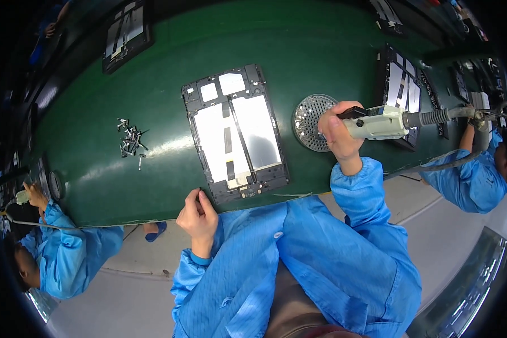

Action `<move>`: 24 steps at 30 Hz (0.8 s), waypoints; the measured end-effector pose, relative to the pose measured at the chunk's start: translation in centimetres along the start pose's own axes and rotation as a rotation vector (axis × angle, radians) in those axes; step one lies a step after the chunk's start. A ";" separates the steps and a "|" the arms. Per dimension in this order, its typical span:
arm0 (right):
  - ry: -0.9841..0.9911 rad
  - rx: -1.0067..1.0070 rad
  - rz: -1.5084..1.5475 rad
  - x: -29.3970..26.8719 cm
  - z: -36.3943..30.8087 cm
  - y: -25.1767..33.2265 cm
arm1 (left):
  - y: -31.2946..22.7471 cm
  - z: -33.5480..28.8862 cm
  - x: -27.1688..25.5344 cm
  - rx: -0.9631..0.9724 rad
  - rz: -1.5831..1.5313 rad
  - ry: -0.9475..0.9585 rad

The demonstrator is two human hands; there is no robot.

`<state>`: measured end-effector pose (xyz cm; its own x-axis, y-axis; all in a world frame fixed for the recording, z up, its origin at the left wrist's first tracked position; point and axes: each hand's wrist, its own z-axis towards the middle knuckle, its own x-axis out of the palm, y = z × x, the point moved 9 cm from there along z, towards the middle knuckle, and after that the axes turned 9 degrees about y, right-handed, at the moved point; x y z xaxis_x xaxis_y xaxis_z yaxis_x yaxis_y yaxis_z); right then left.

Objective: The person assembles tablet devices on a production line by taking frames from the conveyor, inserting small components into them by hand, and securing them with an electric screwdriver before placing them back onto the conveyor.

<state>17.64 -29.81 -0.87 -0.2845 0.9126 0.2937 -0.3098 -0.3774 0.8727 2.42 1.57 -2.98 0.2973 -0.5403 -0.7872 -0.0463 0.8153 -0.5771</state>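
Observation:
A pale electric screwdriver point(380, 123) lies sideways in my right hand point(341, 128), with my fingers wrapped round its front end. That hand is over the right part of a round metal screw tray point(308, 121) full of small holes; the driver's tip is hidden. To the left of the tray lies an opened tablet-like device point(256, 129), with silvery battery panels, dark tape strips and a black frame. My left hand point(199, 219) is at the table's front edge by the device's lower left corner. Its fingers are curled closed, and what they hold, if anything, is hidden.
A heap of small dark and silvery parts point(130, 139) lies on the green table point(163, 180) at left. More opened devices lie far left point(127, 36) and right point(401, 84). The driver's cable point(450, 163) hangs at right. Co-workers in blue sit on both sides.

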 end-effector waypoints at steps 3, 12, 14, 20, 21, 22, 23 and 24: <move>-0.007 0.004 -0.003 0.1 -0.2 0.0 | 0.0 -0.1 0.2 0.009 0.026 0.009; -0.024 0.075 -0.243 0.4 -0.3 -0.1 | -0.5 0.2 0.2 0.028 0.052 0.005; 0.030 0.041 -0.243 0.6 0.1 0.0 | -0.5 0.3 0.1 0.029 0.056 0.009; 0.084 -0.049 -0.317 1.4 0.0 0.2 | -0.9 0.3 -1.2 0.022 0.058 -0.021; 0.027 -0.088 -0.332 1.4 -0.3 0.4 | -0.9 0.3 -1.3 0.058 0.039 -0.052; -0.019 -0.045 -0.283 1.1 -0.5 0.2 | -0.6 0.6 -1.4 0.033 -0.003 -0.049; -0.057 0.002 -0.235 0.6 -0.9 -0.1 | -0.2 0.7 -1.4 0.005 -0.048 -0.049; -0.045 -0.010 -0.198 0.6 -1.0 0.1 | 0.4 1.1 -1.8 -0.063 -0.103 -0.063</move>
<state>16.57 -29.45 -0.97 -0.1763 0.9751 0.1343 -0.3649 -0.1914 0.9111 2.88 3.11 -1.61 0.3627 -0.6048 -0.7090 -0.0715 0.7405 -0.6682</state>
